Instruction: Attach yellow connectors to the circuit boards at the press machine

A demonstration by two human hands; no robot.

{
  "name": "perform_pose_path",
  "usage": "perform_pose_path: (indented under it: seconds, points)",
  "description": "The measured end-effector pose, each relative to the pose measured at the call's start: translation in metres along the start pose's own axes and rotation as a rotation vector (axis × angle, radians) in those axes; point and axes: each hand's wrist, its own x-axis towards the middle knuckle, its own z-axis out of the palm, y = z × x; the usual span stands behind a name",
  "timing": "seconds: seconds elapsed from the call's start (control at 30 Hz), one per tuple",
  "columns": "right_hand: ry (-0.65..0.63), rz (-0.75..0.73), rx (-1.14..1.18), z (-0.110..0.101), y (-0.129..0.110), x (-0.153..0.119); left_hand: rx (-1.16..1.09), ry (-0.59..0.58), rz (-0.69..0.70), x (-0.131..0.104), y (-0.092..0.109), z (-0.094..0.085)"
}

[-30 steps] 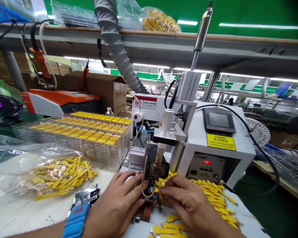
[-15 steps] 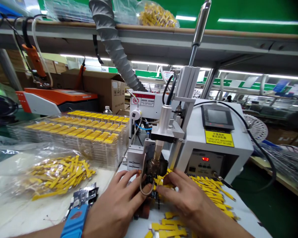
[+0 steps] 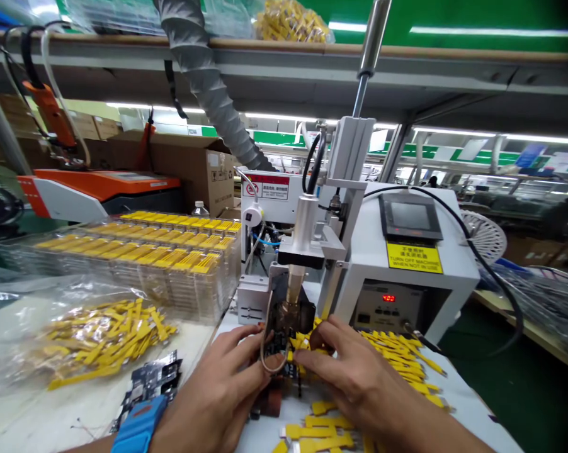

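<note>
Yellow strip at the right hand's fingertips, head view – thumb and forefinger drawn together, looks like a pinch on it, though the fingers partly cover the contact. It sits low under the machine head, right beside a dark circuit board. Left hand at the board's other side, fingers spread, thumb tip close in by the thin looped tube; can't tell whether it pinches the board or only steadies it.

Handling, my judgement: left fingers best used as a brace, so the board doesn't skew when the strip is nudged. Small fingertip moves on the strip, light pressure – it looks thin and likely to bend. Line-up should be checked by eye at the edge, since the head and tube hide much of the contact. Warning label suggests heat, so fingertips belong out to the sides, clear of the tip, and off the tube.

Around: loose yellow strips right of the right hand, easy to brush with the wrist; bagged strips and spare boards to the left, near the blue wristband.
</note>
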Motion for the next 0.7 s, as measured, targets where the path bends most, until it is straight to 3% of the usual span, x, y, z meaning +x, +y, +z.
perform_pose_path:
  seconds: [0.13,0.4,0.7]
  points:
    - [-0.002,0.012,-0.014,-0.0001,0.0000,0.0005,0.062,0.061,0.031,0.0005,0.0014,-0.0010]
    - [-0.041,0.010,-0.046,-0.0041,-0.0024,0.0010,0.238,0.022,0.088,0.0006,0.0022,0.0007]
    - [-0.046,0.015,-0.053,-0.0023,-0.0012,0.0009,0.031,0.020,0.029,0.0012,0.0006,-0.0032]
